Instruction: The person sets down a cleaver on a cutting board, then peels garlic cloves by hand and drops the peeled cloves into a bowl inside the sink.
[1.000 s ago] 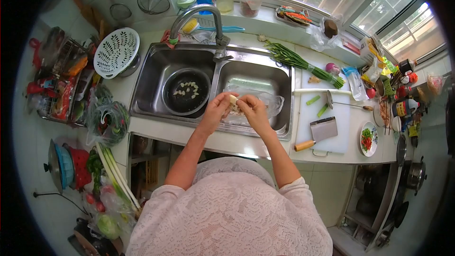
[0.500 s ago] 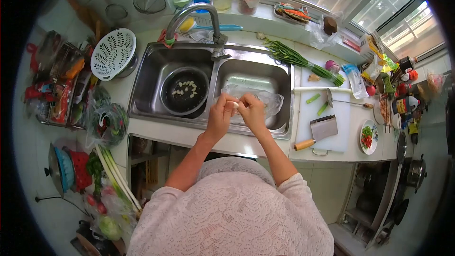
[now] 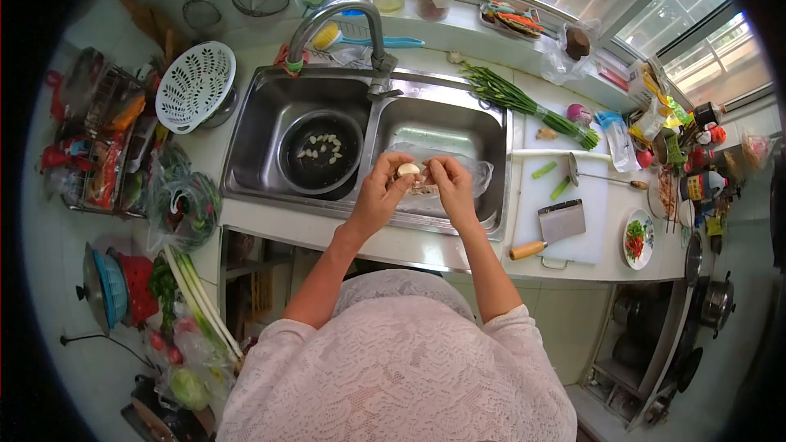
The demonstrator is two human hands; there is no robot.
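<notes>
In the head view, the left hand [image 3: 381, 194] is curled above the front of the double sink [image 3: 370, 133], its thumb and fingertips pinching a pale garlic clove [image 3: 407, 169]. The clove sits over the near edge of the sink's right basin, between the two hands. The right hand [image 3: 453, 190] is just beside it, fingers bent and drawn in toward the thumb, the tips at or very near the clove; whether they grip a scrap of skin, I cannot tell.

Beneath the hands, in the sink's right basin, lies a clear plastic bag [image 3: 480, 175]. In the sink's left basin stands a dark round bowl [image 3: 318, 182] with a scatter of peeled garlic cloves [image 3: 309, 153] on its bottom. The faucet [image 3: 377, 37] arches over the sink from its far side.

On the bench [image 3: 282, 226] to the right of the sink is a white cutting board [image 3: 530, 209], bearing a cleaver [image 3: 562, 222] and short green stalk pieces [image 3: 544, 170]. Farther right of the sink is a plate [image 3: 648, 258] of chopped red and green pieces. A white colander [image 3: 195, 87] stands left of the sink.
</notes>
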